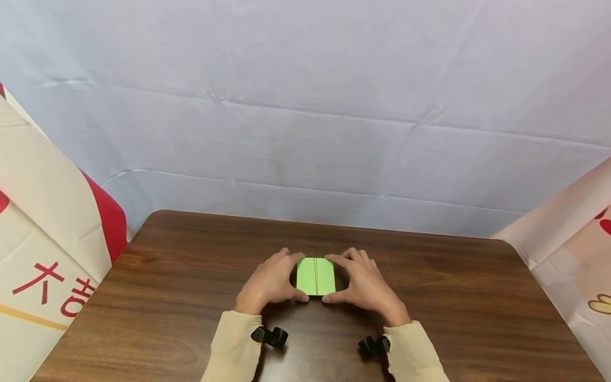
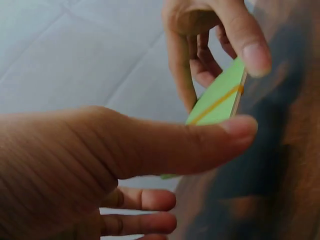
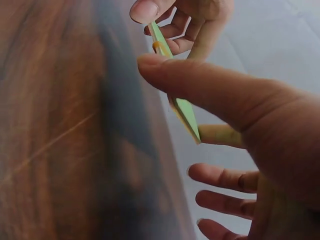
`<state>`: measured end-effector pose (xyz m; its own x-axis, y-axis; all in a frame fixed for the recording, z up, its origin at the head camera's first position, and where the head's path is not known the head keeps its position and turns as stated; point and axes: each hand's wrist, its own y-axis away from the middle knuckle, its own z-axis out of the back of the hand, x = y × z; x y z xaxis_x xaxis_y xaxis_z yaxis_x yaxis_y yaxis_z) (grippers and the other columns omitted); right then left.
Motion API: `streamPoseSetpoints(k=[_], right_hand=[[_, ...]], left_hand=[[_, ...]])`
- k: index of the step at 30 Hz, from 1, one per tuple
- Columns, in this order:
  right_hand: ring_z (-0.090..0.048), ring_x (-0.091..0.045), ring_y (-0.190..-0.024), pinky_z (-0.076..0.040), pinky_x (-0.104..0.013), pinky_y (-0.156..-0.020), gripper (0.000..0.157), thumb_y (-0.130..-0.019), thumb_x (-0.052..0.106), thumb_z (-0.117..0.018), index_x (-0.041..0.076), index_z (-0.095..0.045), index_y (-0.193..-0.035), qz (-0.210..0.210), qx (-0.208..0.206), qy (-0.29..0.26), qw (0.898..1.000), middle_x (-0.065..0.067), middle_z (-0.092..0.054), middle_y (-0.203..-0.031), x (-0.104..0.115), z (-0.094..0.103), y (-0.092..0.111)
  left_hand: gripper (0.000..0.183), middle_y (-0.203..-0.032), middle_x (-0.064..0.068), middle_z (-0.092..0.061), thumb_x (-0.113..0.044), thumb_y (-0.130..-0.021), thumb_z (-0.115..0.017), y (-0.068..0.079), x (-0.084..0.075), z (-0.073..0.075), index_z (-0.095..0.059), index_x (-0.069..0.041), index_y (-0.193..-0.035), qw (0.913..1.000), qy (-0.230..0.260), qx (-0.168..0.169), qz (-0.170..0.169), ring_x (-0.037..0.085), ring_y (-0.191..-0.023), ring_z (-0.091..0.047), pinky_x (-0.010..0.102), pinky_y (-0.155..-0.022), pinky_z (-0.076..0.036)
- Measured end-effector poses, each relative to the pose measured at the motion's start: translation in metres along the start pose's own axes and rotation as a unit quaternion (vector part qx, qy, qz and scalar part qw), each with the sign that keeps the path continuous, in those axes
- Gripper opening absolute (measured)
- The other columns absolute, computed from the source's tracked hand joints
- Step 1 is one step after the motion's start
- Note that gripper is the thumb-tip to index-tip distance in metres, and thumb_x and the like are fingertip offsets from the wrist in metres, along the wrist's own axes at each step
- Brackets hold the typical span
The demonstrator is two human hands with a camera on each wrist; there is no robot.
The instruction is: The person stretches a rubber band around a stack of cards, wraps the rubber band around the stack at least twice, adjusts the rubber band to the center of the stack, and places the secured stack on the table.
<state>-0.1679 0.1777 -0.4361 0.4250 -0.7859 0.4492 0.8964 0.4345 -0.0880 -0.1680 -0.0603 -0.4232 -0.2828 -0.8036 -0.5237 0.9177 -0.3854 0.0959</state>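
Observation:
A small square stack of light-green paper (image 1: 305, 276) is held between both hands over the middle of the table. Round it runs a thin yellow-orange rubber band (image 2: 217, 104), which shows as two near-parallel lines in the head view. My left hand (image 1: 273, 279) pinches the stack's left side, thumb at the near edge and index finger at the far edge. On the opposite side my right hand (image 1: 364, 281) grips it the same way. The other fingers of both hands curve loosely behind the stack. In the right wrist view the stack (image 3: 186, 112) appears nearly edge-on, partly behind the right thumb.
The dark brown wooden table (image 1: 191, 297) reflects light near the hands. A pale cloth backdrop (image 1: 305, 148) hangs behind its far edge. Printed cloths with red markings hang at the left (image 1: 52, 254) and right (image 1: 582, 265). Each wrist wears a black camera mount (image 1: 269, 336).

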Motion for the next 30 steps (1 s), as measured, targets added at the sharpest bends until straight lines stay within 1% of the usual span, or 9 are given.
streamPoseSetpoints(k=[1, 3, 7, 11, 13, 16, 19, 24, 30], right_hand=[[-0.045, -0.025, -0.109, -0.039, -0.047, -0.085, 0.091, -0.067, 0.053, -0.093, 0.018, -0.059, -0.143, -0.005, 0.006, 0.0, 1.0, -0.004, -0.054, -0.117, -0.002, -0.002, -0.001], [-0.044, -0.025, -0.109, -0.036, -0.045, -0.083, 0.09, -0.067, 0.052, -0.092, 0.018, -0.059, -0.143, -0.013, 0.014, -0.001, 1.0, -0.004, -0.053, -0.116, -0.003, -0.005, -0.001], [-0.042, -0.026, -0.108, -0.032, -0.043, -0.082, 0.089, -0.068, 0.049, -0.093, 0.017, -0.059, -0.144, -0.024, 0.022, -0.004, 0.999, -0.003, -0.051, -0.115, -0.006, -0.01, 0.0], [-0.039, -0.024, -0.106, -0.029, -0.041, -0.081, 0.088, -0.069, 0.048, -0.092, 0.017, -0.058, -0.144, -0.033, 0.031, -0.005, 0.999, -0.002, -0.048, -0.114, -0.008, -0.013, 0.0], [-0.038, -0.024, -0.105, -0.028, -0.04, -0.08, 0.087, -0.07, 0.048, -0.092, 0.017, -0.058, -0.145, -0.035, 0.034, -0.006, 0.999, -0.002, -0.047, -0.114, -0.009, -0.013, 0.001], [-0.037, -0.024, -0.104, -0.027, -0.041, -0.08, 0.087, -0.071, 0.048, -0.091, 0.017, -0.058, -0.145, -0.038, 0.038, -0.006, 0.999, -0.002, -0.045, -0.115, -0.01, -0.014, 0.001], [-0.036, -0.024, -0.104, -0.027, -0.041, -0.08, 0.086, -0.072, 0.049, -0.09, 0.016, -0.058, -0.145, -0.042, 0.042, -0.006, 0.998, -0.002, -0.044, -0.114, -0.011, -0.014, 0.001], [-0.037, -0.025, -0.105, -0.028, -0.042, -0.08, 0.087, -0.073, 0.05, -0.09, 0.014, -0.057, -0.145, -0.044, 0.046, -0.007, 0.998, -0.003, -0.044, -0.115, -0.011, -0.014, 0.001], [-0.038, -0.026, -0.106, -0.029, -0.044, -0.082, 0.089, -0.072, 0.05, -0.09, 0.012, -0.056, -0.146, -0.042, 0.043, -0.009, 0.998, -0.004, -0.044, -0.116, -0.011, -0.014, 0.0]], left_hand=[[0.091, -0.151, 0.024, -0.044, -0.039, -0.073, -0.093, -0.001, 0.001, -0.003, -0.051, -0.011, -0.149, 0.9999, 0.005, 0.006, 0.007, 0.041, -0.143, -0.037, 0.064, -0.105, -0.039], [0.092, -0.154, 0.025, -0.041, -0.038, -0.075, -0.092, -0.002, 0.002, -0.008, -0.048, -0.01, -0.151, 0.9996, 0.013, 0.018, 0.017, 0.042, -0.145, -0.034, 0.064, -0.108, -0.036], [0.092, -0.151, 0.025, -0.044, -0.038, -0.077, -0.09, -0.004, 0.005, -0.016, -0.046, -0.01, -0.152, 0.9991, 0.023, 0.028, 0.021, 0.041, -0.142, -0.039, 0.061, -0.107, -0.039], [0.09, -0.132, 0.017, -0.055, -0.037, -0.077, -0.09, -0.005, 0.005, -0.02, -0.047, -0.009, -0.151, 0.9994, 0.019, 0.029, 0.007, 0.033, -0.121, -0.054, 0.054, -0.098, -0.047], [0.09, -0.122, 0.013, -0.057, -0.036, -0.077, -0.09, -0.006, 0.005, -0.021, -0.047, -0.008, -0.15, 0.9995, 0.016, 0.027, 0.001, 0.028, -0.109, -0.056, 0.05, -0.093, -0.049], [0.09, -0.116, 0.01, -0.056, -0.036, -0.077, -0.091, -0.007, 0.005, -0.021, -0.048, -0.007, -0.15, 0.9995, 0.016, 0.029, -0.002, 0.025, -0.104, -0.054, 0.048, -0.091, -0.049], [0.09, -0.117, 0.011, -0.056, -0.035, -0.077, -0.09, -0.007, 0.006, -0.022, -0.047, -0.007, -0.15, 0.9993, 0.019, 0.032, -0.002, 0.026, -0.105, -0.054, 0.047, -0.091, -0.049], [0.09, -0.124, 0.014, -0.055, -0.035, -0.077, -0.09, -0.008, 0.006, -0.023, -0.047, -0.008, -0.151, 0.9991, 0.024, 0.036, 0.004, 0.03, -0.114, -0.054, 0.05, -0.095, -0.047], [0.092, -0.12, 0.011, -0.055, -0.034, -0.076, -0.091, -0.009, 0.006, -0.023, -0.045, -0.008, -0.152, 0.9989, 0.032, 0.033, 0.01, 0.026, -0.108, -0.053, 0.048, -0.093, -0.047]])
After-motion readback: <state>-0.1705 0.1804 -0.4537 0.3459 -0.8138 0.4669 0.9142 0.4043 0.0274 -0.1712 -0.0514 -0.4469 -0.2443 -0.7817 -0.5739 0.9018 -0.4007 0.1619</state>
